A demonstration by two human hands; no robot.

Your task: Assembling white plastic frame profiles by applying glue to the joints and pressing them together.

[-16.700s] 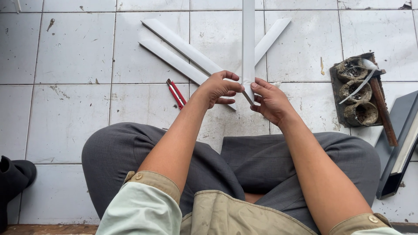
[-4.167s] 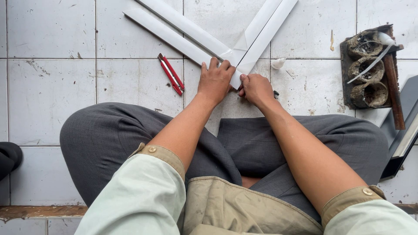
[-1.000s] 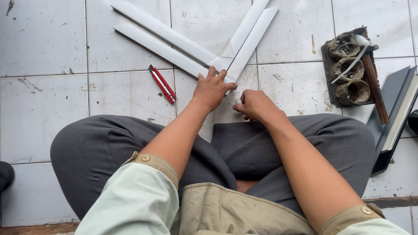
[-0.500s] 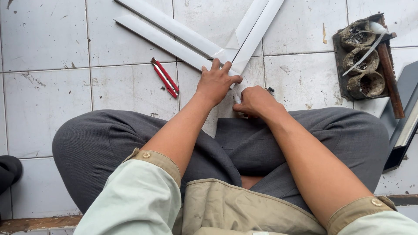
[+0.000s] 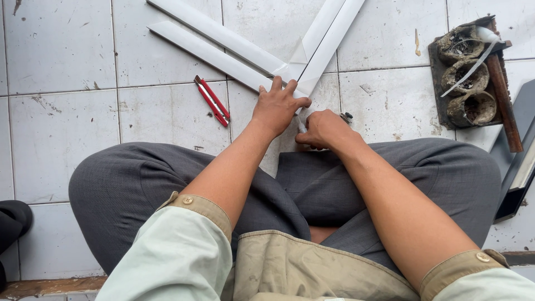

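Beside the red cutter, left hand pins white strips steady; right hand grips, perhaps, a small tool.

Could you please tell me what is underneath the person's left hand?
The left hand presses flat on the near ends of the white strips, where they converge on the tiled floor. The joint itself is covered by the palm, so its state is hidden.

White strips and red cutter (closed) lie on tiled floor.
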